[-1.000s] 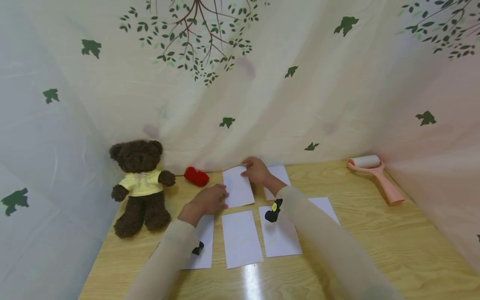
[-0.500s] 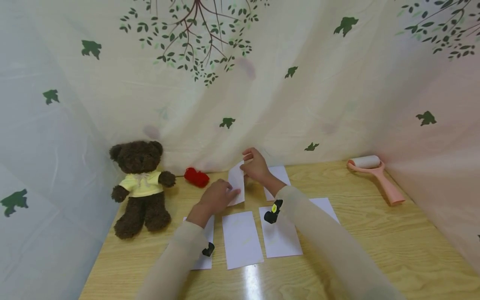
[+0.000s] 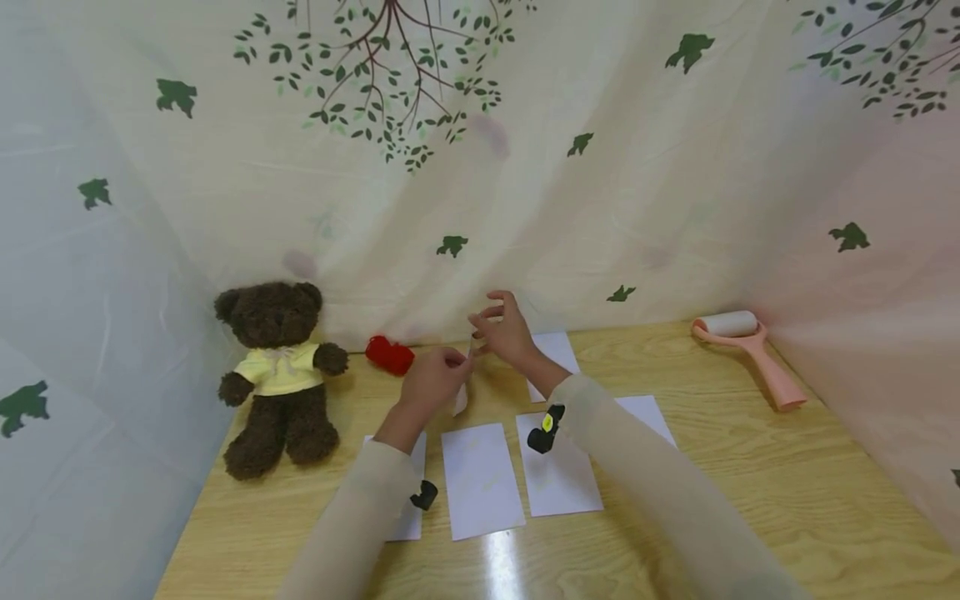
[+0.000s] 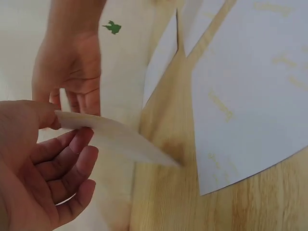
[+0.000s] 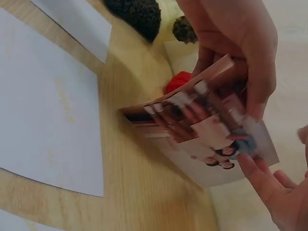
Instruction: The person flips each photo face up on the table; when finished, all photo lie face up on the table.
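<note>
A photo print (image 5: pixel 185 142) stands tilted on edge above the table, its white back in the left wrist view and its picture of several people in the right wrist view. My left hand (image 3: pixel 431 385) pinches it between thumb and fingers. My right hand (image 3: pixel 510 340) is at the far edge, its fingertips touching the picture side while another finger stands off it. In the head view the photo is almost edge-on and partly hidden by the left hand. White-backed sheets lie flat around it: one in the front middle (image 3: pixel 483 483), others to its sides.
At the left a brown teddy bear (image 3: pixel 277 375) in a yellow top leans near the curtain, beside a red bundle (image 3: pixel 390 356). A pink lint roller (image 3: pixel 753 354) lies at the right on the wooden table (image 3: pixel 750 467). A leaf-patterned curtain (image 3: pixel 360 250) hangs behind.
The photo, white back up and nearly flat a second ago, has been lifted and turned on edge. My left hand has moved right and now pinches it; the right hand has opened its grip.
</note>
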`<state>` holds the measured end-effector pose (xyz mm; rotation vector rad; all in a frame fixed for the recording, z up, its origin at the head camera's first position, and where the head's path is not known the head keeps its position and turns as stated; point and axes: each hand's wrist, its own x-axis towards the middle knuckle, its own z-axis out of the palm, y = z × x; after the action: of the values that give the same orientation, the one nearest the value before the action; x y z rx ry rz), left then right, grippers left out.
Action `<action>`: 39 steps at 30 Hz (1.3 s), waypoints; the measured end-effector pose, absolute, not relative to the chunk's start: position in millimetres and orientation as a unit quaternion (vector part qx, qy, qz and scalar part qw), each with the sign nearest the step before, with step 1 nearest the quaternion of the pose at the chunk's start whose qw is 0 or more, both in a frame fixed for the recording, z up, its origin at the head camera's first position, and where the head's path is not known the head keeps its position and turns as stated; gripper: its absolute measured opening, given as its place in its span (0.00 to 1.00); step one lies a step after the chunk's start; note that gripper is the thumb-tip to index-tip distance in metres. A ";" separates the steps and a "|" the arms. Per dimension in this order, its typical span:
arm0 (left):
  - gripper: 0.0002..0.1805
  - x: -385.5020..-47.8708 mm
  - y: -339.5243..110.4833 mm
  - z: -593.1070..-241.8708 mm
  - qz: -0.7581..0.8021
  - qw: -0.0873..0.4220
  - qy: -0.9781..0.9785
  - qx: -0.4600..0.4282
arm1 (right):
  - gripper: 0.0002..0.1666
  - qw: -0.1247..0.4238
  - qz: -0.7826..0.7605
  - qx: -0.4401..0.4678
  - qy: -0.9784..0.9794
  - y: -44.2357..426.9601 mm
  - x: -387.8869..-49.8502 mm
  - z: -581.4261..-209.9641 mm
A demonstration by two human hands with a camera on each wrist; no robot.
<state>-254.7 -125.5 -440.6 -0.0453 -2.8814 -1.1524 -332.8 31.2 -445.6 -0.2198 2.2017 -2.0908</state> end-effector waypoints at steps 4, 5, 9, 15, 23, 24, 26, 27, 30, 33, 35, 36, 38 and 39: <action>0.13 -256.4 -134.3 -438.8 -0.421 0.021 -0.907 0.011 | 0.26 0.054 -0.656 -0.083 0.748 34.4 -330.0 -452.4; 0.13 -257.0 -136.8 -439.4 -0.426 0.019 -0.904 0.017 | 0.23 0.057 -0.635 -0.091 0.765 35.4 -329.2 -454.6; 0.13 -257.7 -145.8 -444.5 -0.402 -0.001 -0.914 0.046 | 0.15 0.085 -0.520 -0.160 0.835 39.0 -325.8 -464.5; 0.14 -257.3 -154.3 -460.0 -0.318 -0.059 -0.944 0.067 | 0.16 0.142 -0.362 -0.255 0.885 40.1 -322.5 -477.2; 0.19 -258.7 -157.0 -472.6 -0.248 -0.111 -0.959 0.084 | 0.25 0.129 -0.261 -0.302 0.908 34.5 -324.3 -481.6; 0.20 -259.3 -157.2 -473.0 -0.237 -0.112 -0.961 0.085 | 0.25 0.130 -0.261 -0.303 0.907 34.1 -324.5 -481.2; 0.21 -260.3 -157.6 -474.0 -0.221 -0.112 -0.965 0.083 | 0.24 0.127 -0.262 -0.305 0.907 34.2 -325.0 -481.8; 0.21 -260.7 -157.6 -474.3 -0.217 -0.112 -0.966 0.081 | 0.22 0.124 -0.265 -0.303 0.907 35.2 -324.7 -482.1; 0.20 -262.2 -157.5 -475.3 -0.219 -0.105 -0.967 0.073 | 0.17 0.098 -0.289 -0.303 0.903 43.2 -324.3 -482.0; 0.18 -263.2 -156.6 -477.2 -0.238 -0.084 -0.965 0.066 | 0.14 0.066 -0.327 -0.286 0.898 60.8 -323.5 -478.7; 0.18 -264.1 -154.5 -478.2 -0.251 -0.058 -0.965 0.051 | 0.14 0.045 -0.342 -0.266 0.900 76.0 -324.7 -473.5; 0.18 -264.5 -152.5 -478.3 -0.256 -0.043 -0.965 0.038 | 0.15 0.036 -0.342 -0.250 0.905 84.6 -325.8 -471.4; 0.18 -265.5 -146.8 -477.3 -0.263 -0.018 -0.965 0.003 | 0.17 0.027 -0.334 -0.211 0.918 101.6 -329.2 -466.6; 0.18 -266.0 -142.9 -476.1 -0.262 -0.007 -0.965 -0.018 | 0.18 0.025 -0.327 -0.191 0.925 109.9 -331.2 -464.6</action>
<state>-266.0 -142.9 -476.1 -0.0553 -3.0444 -0.8271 -331.2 109.9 -464.6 -0.5911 2.8605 -1.0111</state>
